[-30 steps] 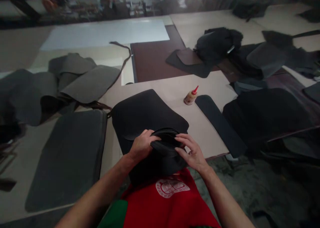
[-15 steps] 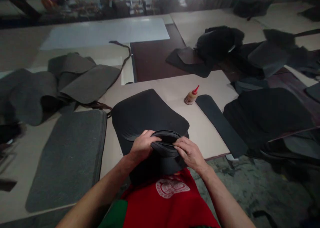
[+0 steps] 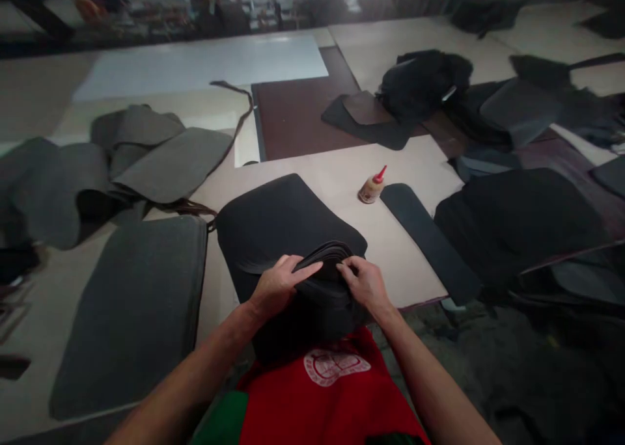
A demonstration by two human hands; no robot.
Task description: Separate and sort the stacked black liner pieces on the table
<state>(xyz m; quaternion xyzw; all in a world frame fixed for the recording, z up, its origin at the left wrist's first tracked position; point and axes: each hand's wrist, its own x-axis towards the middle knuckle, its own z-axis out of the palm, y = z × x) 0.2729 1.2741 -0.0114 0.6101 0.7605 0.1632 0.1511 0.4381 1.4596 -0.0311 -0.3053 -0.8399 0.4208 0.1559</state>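
Note:
A stack of black flexible sheets (image 3: 288,214) lies at the near table edge in front of my red apron (image 3: 336,399). Its near ends are bent up into a fanned curve, with a dark gap between layers. My left hand (image 3: 278,285) grips the left side of the bent layers, its index finger stretched across the gap. On the right, my right hand (image 3: 364,279) pinches the edges of the layers between thumb and fingers. How many layers each hand holds I cannot tell.
A small glue-like bottle (image 3: 372,186) with a red nozzle stands behind the stack, beside a long dark strip (image 3: 430,240). A thick grey stack (image 3: 134,308) lies left. Loose grey pieces (image 3: 166,159) and black pieces (image 3: 424,84) lie farther back; another black stack (image 3: 522,224) is at right.
The bent layers have fanned apart at the top, and the gap between them has shifted. My right hand has turned into a tighter pinch; my left index finger now reaches farther right.

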